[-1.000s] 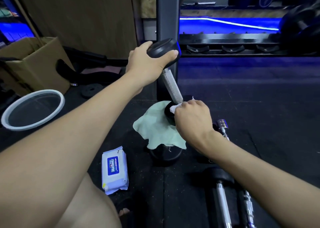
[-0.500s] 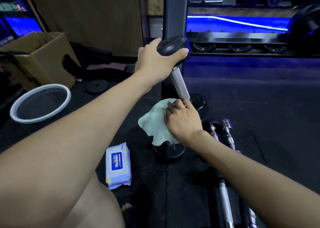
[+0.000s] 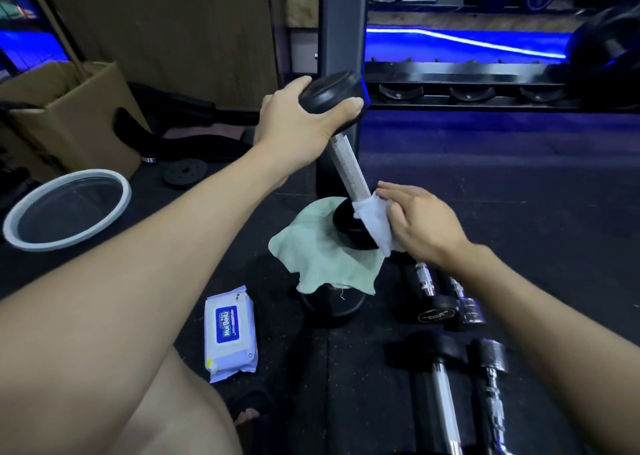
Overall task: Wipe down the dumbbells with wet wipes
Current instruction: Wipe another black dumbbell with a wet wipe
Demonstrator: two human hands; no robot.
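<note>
A dumbbell [image 3: 348, 169] with a knurled silver handle stands tilted on end, its lower head on a pale green cloth [image 3: 311, 246]. My left hand [image 3: 301, 125] grips the black upper head. My right hand [image 3: 419, 224] holds a white wet wipe [image 3: 375, 220] against the bottom of the handle and the lower head, fingers fairly straight with the wipe between thumb and fingers. The green cloth drapes over another black dumbbell head [image 3: 330, 307] on the floor.
A wet-wipe pack [image 3: 230, 333] lies on the black rubber floor at the left. Several more dumbbells [image 3: 446, 307] lie at the lower right. A round white-rimmed basin [image 3: 65, 208] and cardboard box [image 3: 69, 115] sit at left. A dumbbell rack [image 3: 450, 91] stands behind.
My right hand has moved from the left of the handle's base to its right side, and the white wipe now shows wrapped at the handle's bottom. The left hand keeps its grip.
</note>
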